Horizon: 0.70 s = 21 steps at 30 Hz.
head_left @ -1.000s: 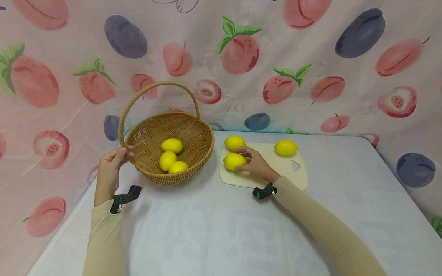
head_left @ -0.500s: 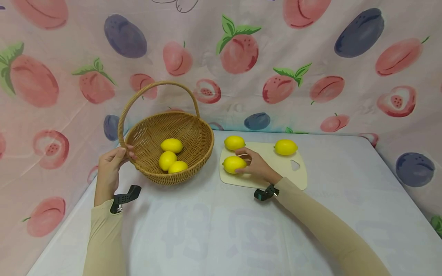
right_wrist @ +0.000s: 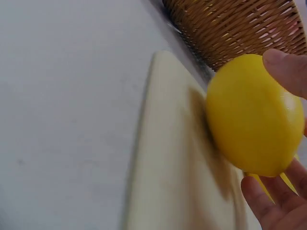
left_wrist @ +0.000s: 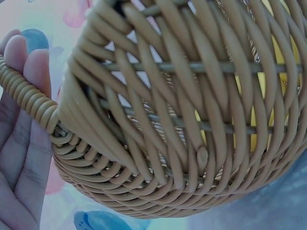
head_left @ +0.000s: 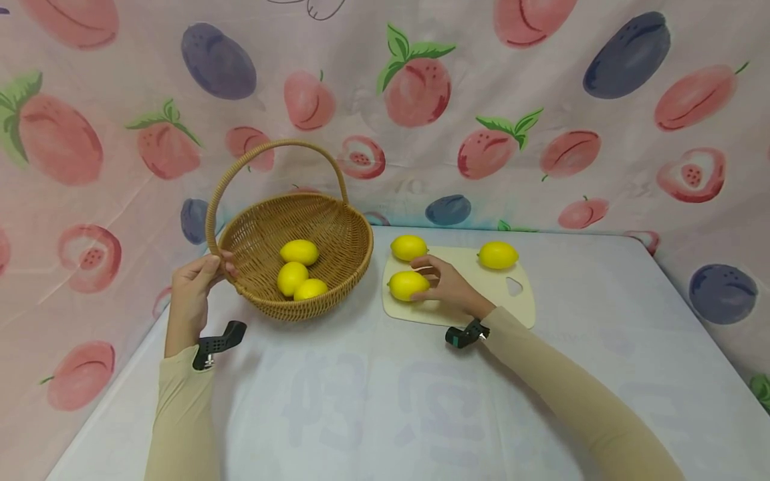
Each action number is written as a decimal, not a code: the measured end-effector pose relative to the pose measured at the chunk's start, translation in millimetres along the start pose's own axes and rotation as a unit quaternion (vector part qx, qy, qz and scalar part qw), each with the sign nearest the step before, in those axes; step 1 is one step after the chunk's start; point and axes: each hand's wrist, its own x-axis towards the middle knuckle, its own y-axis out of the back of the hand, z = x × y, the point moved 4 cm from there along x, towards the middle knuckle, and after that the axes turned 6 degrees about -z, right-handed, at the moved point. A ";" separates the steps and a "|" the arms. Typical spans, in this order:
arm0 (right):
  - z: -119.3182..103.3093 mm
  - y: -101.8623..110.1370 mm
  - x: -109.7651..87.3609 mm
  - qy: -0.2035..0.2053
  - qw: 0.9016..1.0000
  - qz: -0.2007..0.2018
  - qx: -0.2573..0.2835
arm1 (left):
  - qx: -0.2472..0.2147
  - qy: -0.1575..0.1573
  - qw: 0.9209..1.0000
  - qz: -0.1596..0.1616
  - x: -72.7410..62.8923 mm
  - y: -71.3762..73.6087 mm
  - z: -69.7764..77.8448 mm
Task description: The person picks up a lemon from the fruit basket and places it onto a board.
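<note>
In the head view, my left hand (head_left: 195,280) holds the foot of the handle of a wicker basket (head_left: 289,310), its fingers curled round the wrapped cane (left_wrist: 29,93). Three lemons (head_left: 299,252) lie inside the basket. To its right, my right hand (head_left: 451,288) has thumb and fingers curled about a lemon (head_left: 404,286) over the left part of a cream cutting board (head_left: 475,300). The right wrist view shows the thumb (right_wrist: 288,69) on one side of this lemon (right_wrist: 252,117) and fingertips against its other end. The board lies close beneath it.
Another lemon (head_left: 409,248) lies at the board's back left corner, just behind the held one. A further lemon (head_left: 498,255) sits at the back right, near the board's handle hole. A white cloth covers the table (head_left: 361,401); a fruit-print curtain (head_left: 421,153) hangs behind.
The lemon at my right hand has shifted slightly toward me and down, and the right wrist has moved slightly right. The left hand and basket have stayed in place.
</note>
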 end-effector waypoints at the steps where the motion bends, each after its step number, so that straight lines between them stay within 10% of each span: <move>1: -3.0 2.6 0.1 0.003 1.000 -0.004 0.000 | 0.001 0.001 1.000 0.001 0.1 0.1 -0.3; 12: -76.9 37.8 22.9 0.032 0.998 -0.043 -0.035 | -0.008 -0.009 1.000 -0.011 -0.2 0.5 0.3; 21: -136.1 25.6 69.3 0.025 0.993 -0.095 -0.073 | -0.010 -0.011 1.000 -0.019 -0.3 -0.1 1.5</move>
